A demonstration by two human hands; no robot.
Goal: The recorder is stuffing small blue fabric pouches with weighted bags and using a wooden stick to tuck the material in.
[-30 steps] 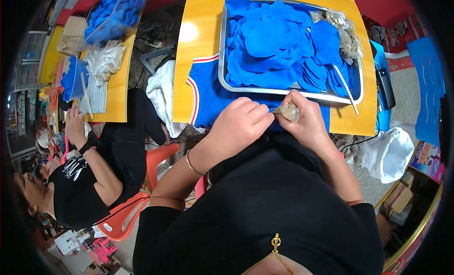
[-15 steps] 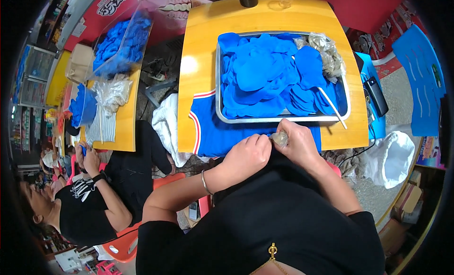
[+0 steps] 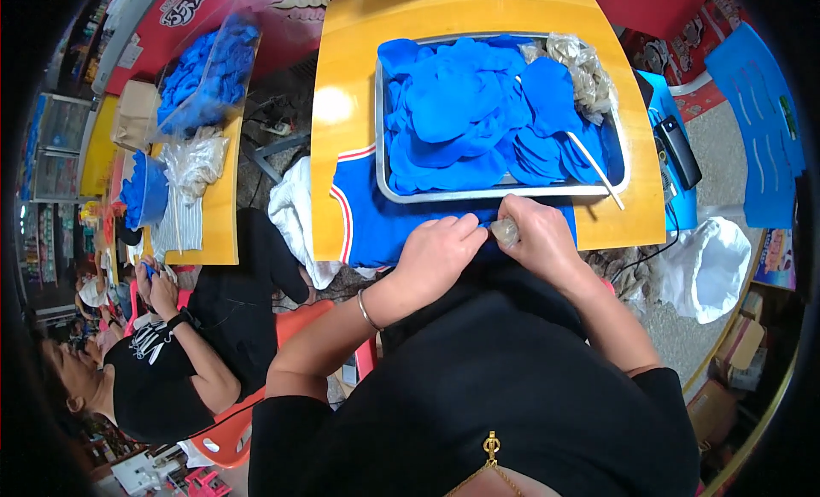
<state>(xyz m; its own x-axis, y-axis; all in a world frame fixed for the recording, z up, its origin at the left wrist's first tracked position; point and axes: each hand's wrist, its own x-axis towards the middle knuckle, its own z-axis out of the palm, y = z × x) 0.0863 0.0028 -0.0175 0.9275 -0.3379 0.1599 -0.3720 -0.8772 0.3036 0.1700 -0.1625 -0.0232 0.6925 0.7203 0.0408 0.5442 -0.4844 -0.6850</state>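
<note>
In front of my body, close to the table's near edge, both hands work side by side. My right hand [image 3: 545,243] is closed around a small, crumpled, greyish translucent plastic clump [image 3: 505,232], which bulges out toward the left. My left hand [image 3: 438,256] is closed with its fingertips pinched beside the clump; whatever they hold is hidden. Just beyond the hands stands a metal tray [image 3: 504,192] heaped with thin, flat, rounded blue pieces [image 3: 453,108]. A white stick [image 3: 595,168] leans over its near right rim. Crumpled clear plastic [image 3: 585,74] fills the far right corner.
A blue garment with striped trim [image 3: 363,211] lies under the tray's near side on the yellow table [image 3: 623,228]. A black phone [image 3: 679,151] rests at the right. To the left, another person [image 3: 192,360] sits beside a table with a blue tub [image 3: 152,194]. A blue chair [image 3: 756,121] stands right.
The view has shifted slightly, so the table and tray sit higher. My left fingers have straightened a little at the pinch; my right hand keeps its hold on the plastic clump.
</note>
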